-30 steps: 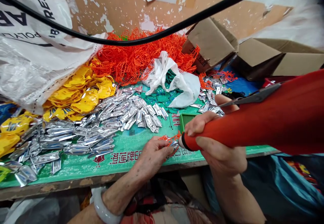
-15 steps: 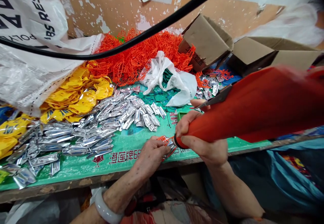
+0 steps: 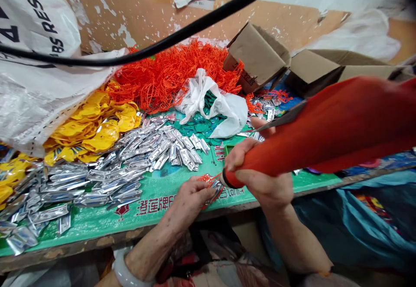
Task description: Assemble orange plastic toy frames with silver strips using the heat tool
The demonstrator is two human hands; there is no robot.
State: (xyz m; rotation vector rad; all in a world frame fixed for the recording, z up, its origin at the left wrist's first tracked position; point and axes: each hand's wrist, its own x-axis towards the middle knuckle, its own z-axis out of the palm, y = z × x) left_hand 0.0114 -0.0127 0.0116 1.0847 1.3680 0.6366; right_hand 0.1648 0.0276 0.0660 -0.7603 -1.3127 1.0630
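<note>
Red handheld tool (image 3: 318, 135) gripped in closed right hand (image 3: 264, 181), nose at small orange-and-silver piece (image 3: 214, 184); left hand (image 3: 191, 198), fingers nearly closed, pinches piece over table (image 3: 182, 172).

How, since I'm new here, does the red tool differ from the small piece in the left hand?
The red tool is far bulkier than the small piece. The red tool is mostly red; the small piece shows orange and silver. The right hand wraps the red tool, while the left hand pinches the small piece, partly hiding it. Both are hand-held.
</note>
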